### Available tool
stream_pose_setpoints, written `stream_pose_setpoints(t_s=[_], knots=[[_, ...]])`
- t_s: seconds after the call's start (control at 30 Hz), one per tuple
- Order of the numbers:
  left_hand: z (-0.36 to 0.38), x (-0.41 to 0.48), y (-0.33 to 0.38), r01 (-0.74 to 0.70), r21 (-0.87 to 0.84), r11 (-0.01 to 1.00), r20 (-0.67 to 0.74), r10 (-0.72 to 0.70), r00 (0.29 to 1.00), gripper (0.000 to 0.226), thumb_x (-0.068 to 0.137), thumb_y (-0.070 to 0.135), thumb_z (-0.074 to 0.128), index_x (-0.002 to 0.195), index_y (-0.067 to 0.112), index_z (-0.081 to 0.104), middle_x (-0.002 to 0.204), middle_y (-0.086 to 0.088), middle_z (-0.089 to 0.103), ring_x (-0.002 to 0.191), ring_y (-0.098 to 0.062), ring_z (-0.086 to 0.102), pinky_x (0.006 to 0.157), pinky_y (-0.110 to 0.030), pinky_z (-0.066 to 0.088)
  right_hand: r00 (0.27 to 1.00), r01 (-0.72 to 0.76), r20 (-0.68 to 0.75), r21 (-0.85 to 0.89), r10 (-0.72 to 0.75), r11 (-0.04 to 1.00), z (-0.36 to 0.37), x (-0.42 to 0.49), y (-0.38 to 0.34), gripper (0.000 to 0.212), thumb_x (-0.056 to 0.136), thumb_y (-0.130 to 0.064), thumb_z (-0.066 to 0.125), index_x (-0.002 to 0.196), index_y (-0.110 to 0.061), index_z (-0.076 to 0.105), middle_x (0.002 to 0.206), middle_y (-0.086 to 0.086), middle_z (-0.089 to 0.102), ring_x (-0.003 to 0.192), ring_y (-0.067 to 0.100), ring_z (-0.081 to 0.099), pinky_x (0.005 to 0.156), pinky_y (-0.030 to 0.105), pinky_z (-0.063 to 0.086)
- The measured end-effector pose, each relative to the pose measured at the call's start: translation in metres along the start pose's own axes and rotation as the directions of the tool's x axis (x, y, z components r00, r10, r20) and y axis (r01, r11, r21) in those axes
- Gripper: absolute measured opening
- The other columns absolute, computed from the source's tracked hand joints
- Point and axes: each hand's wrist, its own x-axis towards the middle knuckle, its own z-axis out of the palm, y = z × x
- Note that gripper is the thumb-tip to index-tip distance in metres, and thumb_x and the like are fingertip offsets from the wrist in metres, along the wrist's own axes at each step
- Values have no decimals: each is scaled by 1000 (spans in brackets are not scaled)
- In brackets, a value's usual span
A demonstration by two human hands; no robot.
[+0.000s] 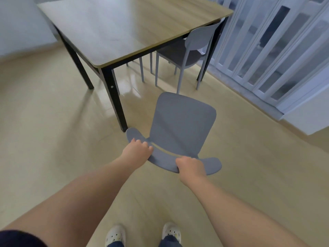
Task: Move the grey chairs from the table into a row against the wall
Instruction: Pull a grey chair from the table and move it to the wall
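A grey chair [181, 125] stands on the floor just in front of me, seen from above, its backrest toward me and its seat pointing at the table. My left hand [139, 148] grips the left part of the backrest's top edge. My right hand [191, 169] grips the right part of that edge. A second grey chair [188, 52] is tucked under the table's right side, backrest facing the window. Thin grey legs of another chair [142, 68] show beneath the table; its seat is hidden.
The wooden table [124, 27] with black legs fills the upper middle; its nearest leg [115, 102] stands just left of the held chair. White folding window doors [276, 50] run along the right. A pale wall [19, 27] lies at the far left. Open tiled floor surrounds me.
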Motion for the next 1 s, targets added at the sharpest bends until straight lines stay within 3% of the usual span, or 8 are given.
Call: stream_pose_setpoints(t_s=[0.27,0.4,0.57,0.7,0.83,0.93,1.0], knots=[[50,-62,-45,-137,69,988,-16,138,990,26,97,2,42,120,5,53,119,-16,63,113,-32,57,106,-43,36,993,-114,18,58,113,992,21,-41,-100,30,89,2,45,115,-7,59,125,12,61,117,30,59,89,34,48],[76,-105,-83,-167,104,980,-36,172,984,26,95,0,43,118,4,56,113,-14,67,106,-31,63,86,-36,43,990,-138,12,66,137,988,29,-60,-168,30,90,0,44,114,-6,61,124,13,62,116,34,59,89,36,48],[99,-144,-121,-163,127,978,3,164,986,28,93,-2,45,118,5,55,112,-12,67,104,-31,63,74,-32,33,994,-113,7,84,113,990,29,-68,-226,29,90,-2,46,113,-9,63,121,12,64,114,33,60,88,35,47],[117,-169,-144,-129,103,986,31,126,991,29,94,0,47,122,6,52,115,-12,65,107,-30,61,82,-34,42,996,-88,21,94,86,992,29,-71,-260,26,87,-4,49,108,-10,64,115,11,67,108,32,62,80,34,47],[130,-180,-161,-106,87,991,41,102,994,31,95,2,44,124,7,52,113,-11,66,98,-28,63,70,-31,39,995,-97,13,109,96,989,21,-70,-276,27,88,-5,49,108,-10,65,112,11,67,105,31,63,78,31,47],[138,-188,-169,-101,84,991,9,100,995,28,94,0,42,118,8,54,111,-10,67,102,-28,65,67,-31,41,997,-69,40,116,64,991,18,-69,-283,28,87,-5,49,109,-10,65,111,11,67,103,31,63,73,30,44],[149,-194,-171,-66,-12,998,-67,65,996,25,95,2,43,115,10,56,112,-8,67,102,-25,61,72,-30,42,998,-51,54,113,45,992,19,-69,-287,27,87,-5,49,108,-10,65,110,11,68,102,30,63,71,30,43]])
